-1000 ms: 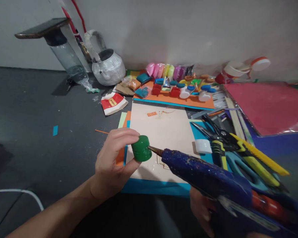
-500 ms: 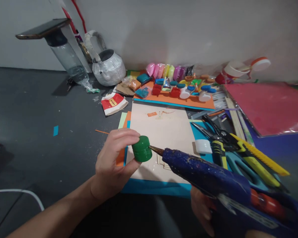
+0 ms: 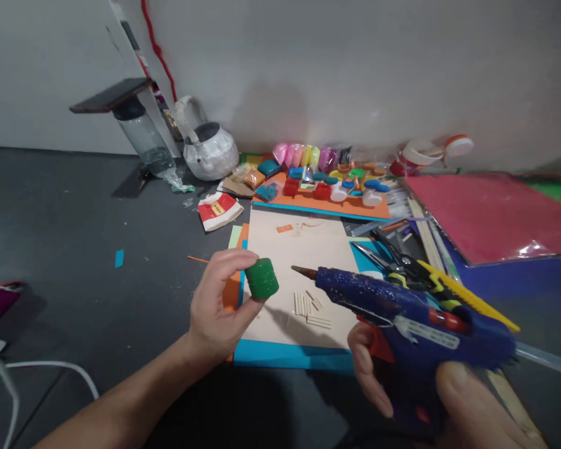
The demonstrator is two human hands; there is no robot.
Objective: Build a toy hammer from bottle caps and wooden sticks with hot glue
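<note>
Backed away, the glue gun [image 3: 402,318], gripped by the right hand [image 3: 470,399], points from three o'clock at the green cap [image 3: 262,279] without touching. Above the pale sheet [image 3: 303,249], the left hand [image 3: 217,312] pinches the cap, fingers at eleven and six o'clock, likely leaving the nozzle side reachable.

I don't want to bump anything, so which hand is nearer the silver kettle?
Left. The left hand, pinching a green cap, is in front of the silver kettle; the right hand, gripping the glue gun, is farther away, off to the right.
</note>
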